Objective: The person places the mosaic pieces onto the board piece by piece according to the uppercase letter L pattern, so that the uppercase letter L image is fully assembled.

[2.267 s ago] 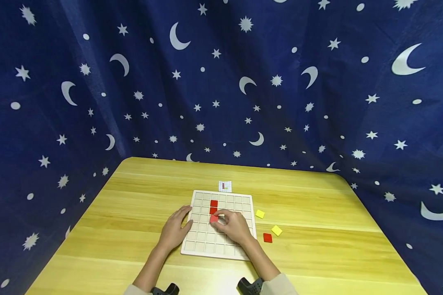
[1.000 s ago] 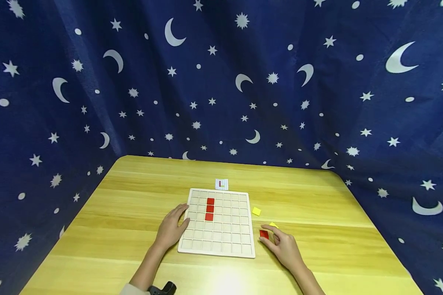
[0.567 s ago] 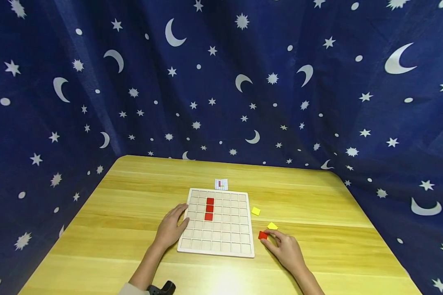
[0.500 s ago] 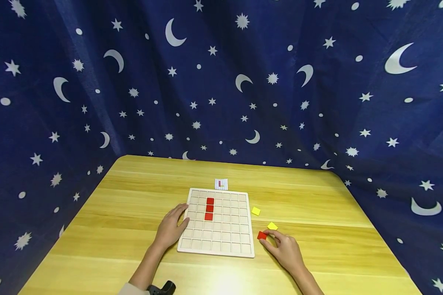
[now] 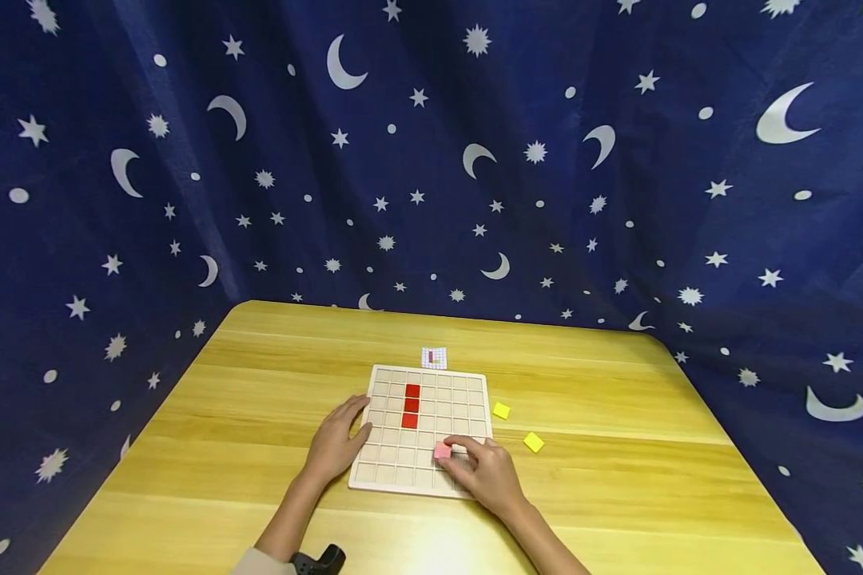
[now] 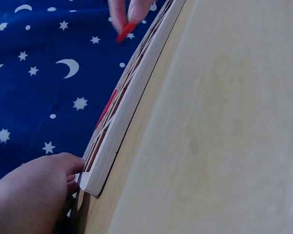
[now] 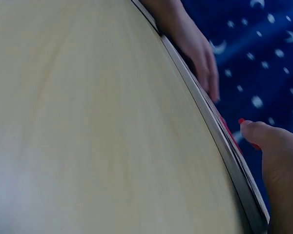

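My right hand pinches a red square tile between thumb and fingers. In the head view it overlaps the lower right part of the white grid board; the tile looks pale pink there from glare. The left wrist view shows this tile raised above the board's surface. My left hand rests along the board's left edge, fingers extended and thumb at the rim. A column of 3 red tiles sits in the board's upper left cells.
Two yellow tiles, one upper and one lower, lie on the wooden table right of the board. Behind the board lies a small printed grid card. A dark blue curtain with stars and moons hangs around the table.
My right hand lets go of the third red tile in the column, takes the loose red tile from the table at right, and carries it left over the board. My left hand stays put.
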A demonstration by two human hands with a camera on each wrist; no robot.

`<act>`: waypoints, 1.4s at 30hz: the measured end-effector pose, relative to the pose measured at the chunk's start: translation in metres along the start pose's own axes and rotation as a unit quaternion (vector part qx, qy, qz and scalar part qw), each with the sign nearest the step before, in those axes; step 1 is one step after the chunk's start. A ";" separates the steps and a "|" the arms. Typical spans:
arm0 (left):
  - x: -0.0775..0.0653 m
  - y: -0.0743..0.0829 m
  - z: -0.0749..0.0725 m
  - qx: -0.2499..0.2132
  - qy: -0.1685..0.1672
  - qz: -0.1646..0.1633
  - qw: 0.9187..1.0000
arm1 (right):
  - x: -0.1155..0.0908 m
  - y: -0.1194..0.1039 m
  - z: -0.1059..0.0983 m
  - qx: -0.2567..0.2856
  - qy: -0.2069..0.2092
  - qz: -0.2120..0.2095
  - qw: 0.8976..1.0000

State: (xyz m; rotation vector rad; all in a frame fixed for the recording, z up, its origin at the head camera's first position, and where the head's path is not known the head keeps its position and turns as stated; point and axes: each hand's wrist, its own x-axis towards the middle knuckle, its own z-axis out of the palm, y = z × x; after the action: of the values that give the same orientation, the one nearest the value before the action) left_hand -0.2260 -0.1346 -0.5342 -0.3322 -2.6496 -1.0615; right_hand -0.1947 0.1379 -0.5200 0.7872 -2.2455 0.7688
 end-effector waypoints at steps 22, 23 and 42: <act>0.001 0.000 0.001 0.001 0.013 0.013 1.000 | 0.033 -0.018 0.045 0.027 -0.106 0.102 0.989; 0.001 0.000 0.001 0.000 0.013 0.012 1.000 | 0.033 -0.018 0.045 0.027 -0.106 0.102 0.989; 0.000 -0.001 0.001 0.000 -0.002 0.001 1.000 | 0.034 0.067 -0.016 0.012 -0.048 0.268 0.962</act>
State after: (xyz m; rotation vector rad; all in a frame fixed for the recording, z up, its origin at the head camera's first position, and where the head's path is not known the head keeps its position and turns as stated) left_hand -0.2269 -0.1346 -0.5351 -0.3376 -2.6514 -1.0605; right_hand -0.2561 0.1810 -0.5069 0.2166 -2.5750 1.0217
